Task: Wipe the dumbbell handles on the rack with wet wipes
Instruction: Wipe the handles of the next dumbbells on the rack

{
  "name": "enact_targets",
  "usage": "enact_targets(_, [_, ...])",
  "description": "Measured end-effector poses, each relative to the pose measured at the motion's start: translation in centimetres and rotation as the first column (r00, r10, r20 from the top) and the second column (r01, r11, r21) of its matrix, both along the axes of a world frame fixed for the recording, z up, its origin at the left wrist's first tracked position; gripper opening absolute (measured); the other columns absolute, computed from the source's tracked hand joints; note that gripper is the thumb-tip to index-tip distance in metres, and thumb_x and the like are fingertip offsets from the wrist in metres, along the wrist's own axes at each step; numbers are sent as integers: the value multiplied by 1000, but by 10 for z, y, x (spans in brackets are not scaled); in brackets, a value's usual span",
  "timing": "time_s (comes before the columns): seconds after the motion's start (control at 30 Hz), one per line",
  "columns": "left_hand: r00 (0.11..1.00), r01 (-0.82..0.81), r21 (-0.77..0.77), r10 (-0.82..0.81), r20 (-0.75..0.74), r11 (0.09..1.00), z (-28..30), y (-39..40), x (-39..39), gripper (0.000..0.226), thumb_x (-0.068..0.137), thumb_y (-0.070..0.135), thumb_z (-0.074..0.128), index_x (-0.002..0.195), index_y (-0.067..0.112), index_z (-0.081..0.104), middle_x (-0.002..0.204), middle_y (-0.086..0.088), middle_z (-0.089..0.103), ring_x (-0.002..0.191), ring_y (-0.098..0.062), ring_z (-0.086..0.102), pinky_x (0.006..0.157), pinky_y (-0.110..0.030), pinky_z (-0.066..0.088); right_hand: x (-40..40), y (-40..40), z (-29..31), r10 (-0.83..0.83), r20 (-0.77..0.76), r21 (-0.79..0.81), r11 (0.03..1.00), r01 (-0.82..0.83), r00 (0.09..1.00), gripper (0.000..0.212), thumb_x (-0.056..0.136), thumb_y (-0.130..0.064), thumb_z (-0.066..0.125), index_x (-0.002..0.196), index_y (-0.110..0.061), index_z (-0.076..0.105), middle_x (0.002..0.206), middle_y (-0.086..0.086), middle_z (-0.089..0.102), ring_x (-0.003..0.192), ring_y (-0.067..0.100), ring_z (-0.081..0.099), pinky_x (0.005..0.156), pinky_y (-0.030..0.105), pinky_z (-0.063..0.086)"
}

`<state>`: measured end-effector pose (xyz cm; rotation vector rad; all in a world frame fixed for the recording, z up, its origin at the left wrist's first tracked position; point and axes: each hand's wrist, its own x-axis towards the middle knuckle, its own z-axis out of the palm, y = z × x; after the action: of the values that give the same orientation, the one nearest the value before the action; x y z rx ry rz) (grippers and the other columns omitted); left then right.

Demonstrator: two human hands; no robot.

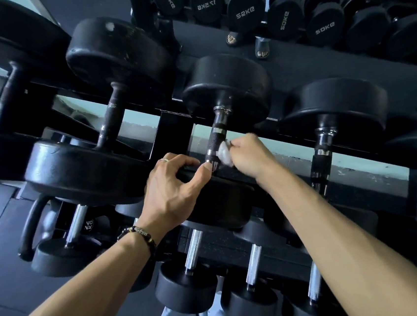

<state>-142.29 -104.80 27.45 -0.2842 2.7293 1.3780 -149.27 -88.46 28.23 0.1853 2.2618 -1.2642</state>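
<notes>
**Wipe at the near end of a knurled handle, upper tier**

The black steel dumbbell rack point(173, 125) fills the view in tiers, its rails running across from left to right. On the upper tier sit large black rubber-headed dumbbells; the one being worked on point(225, 86) stands in the middle, with its far head resting on the back rail and its near head under the person's left hand. Its dark knurled metal handle point(216, 141), banded with bright rings, runs down toward the camera between the two heads.

The left hand point(172, 190) rests on top of the near head, fingers loosely curved over its edge and thumb tip touching the base of the handle; it steadies rather than grips. The right hand point(248, 153) is closed round a small crumpled white wet wipe point(223, 153), pinching it and pressing it against the right side of the handle, low down near the collar.

The step in hand looks like the rubbing of this one handle, and only its lower stretch seems covered. The next move probably calls for drawing the wipe up the knurling and round its far side, then shifting right to the neighbouring dumbbell's handle point(323, 151). The chrome handles on the lower tier point(192, 247) wait below.
</notes>
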Motion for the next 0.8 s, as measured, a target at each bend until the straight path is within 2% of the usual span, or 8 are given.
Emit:
enact_targets(0.07, [1000, 4, -4, -4, 2, 1000, 0, 0, 0, 58, 72, 74, 44, 93, 29, 73, 100, 15, 63, 95, -4, 59, 79, -26, 47, -23, -9, -5, -254, 31, -117, 960, 256, 967, 32, 90, -1, 47, 61, -13, 55, 62, 1, 56, 61, 16, 52, 64, 30, 46])
enact_targets(0.13, [1000, 5, -6, -5, 3, 1000, 0, 0, -1, 58, 72, 74, 44, 93, 29, 73, 100, 14, 63, 95, -4, 59, 79, -26, 47, -34, -15, -9, -372, 76, -152, 913, 379, 925, 28, 95, -2, 46, 71, -9, 58, 64, 4, 58, 54, 16, 53, 55, 26, 47])
enact_targets(0.3, [1000, -15, 1, 15, 6, 1000, 1, 1, 0, 55, 71, 73, 46, 90, 30, 73, 98, 14, 63, 92, -2, 59, 76, -26, 47, 3, 6, -16, 42, 244, -137, 991, -8, 969, 35, 88, 0, 47, 70, -13, 74, 69, -1, 62, 63, 9, 56, 63, 20, 45])
enact_targets(0.4, [1000, -14, 0, 14, 7, 1000, 2, 2, 0, 54, 71, 73, 46, 89, 30, 73, 97, 14, 63, 91, -2, 59, 76, -26, 48, -26, 1, -13, -187, 230, -247, 938, 243, 955, 35, 84, 15, 36, 94, 6, 69, 72, 6, 57, 64, 12, 50, 63, 23, 41])
enact_targets(0.47, [1000, -12, -2, 12, 9, 1000, 1, 1, 0, 54, 71, 73, 46, 89, 30, 73, 97, 14, 63, 91, -1, 59, 76, -25, 48, -41, -7, -13, -320, 186, -265, 894, 361, 929, 28, 88, 6, 41, 95, 11, 67, 81, 9, 59, 71, 17, 52, 68, 28, 42])
enact_targets(0.57, [1000, -16, -3, 16, 19, 1000, 2, 1, -1, 54, 70, 73, 46, 89, 30, 73, 97, 15, 63, 90, -1, 59, 76, -27, 49, -13, -4, -18, -43, 122, -82, 995, 53, 992, 16, 79, -13, 55, 66, -14, 64, 68, -2, 60, 70, 14, 55, 64, 28, 41])
enact_targets(0.67, [999, -27, -7, 27, 22, 1000, 1, 2, 0, 52, 70, 72, 47, 87, 30, 72, 95, 14, 63, 88, -1, 59, 75, -27, 49, 0, 7, -11, 155, 151, -23, 988, -153, 976, 23, 85, -5, 57, 66, -14, 66, 51, -17, 58, 51, -4, 52, 54, 9, 40])
enact_targets(0.8, [1000, -20, -4, 20, 18, 1000, 2, 2, -1, 52, 70, 72, 46, 87, 30, 72, 94, 14, 62, 88, -1, 58, 74, -26, 47, -26, 1, -11, -185, 77, -169, 966, 196, 980, 21, 86, 7, 49, 78, 2, 68, 64, -2, 56, 71, 15, 49, 70, 27, 40])
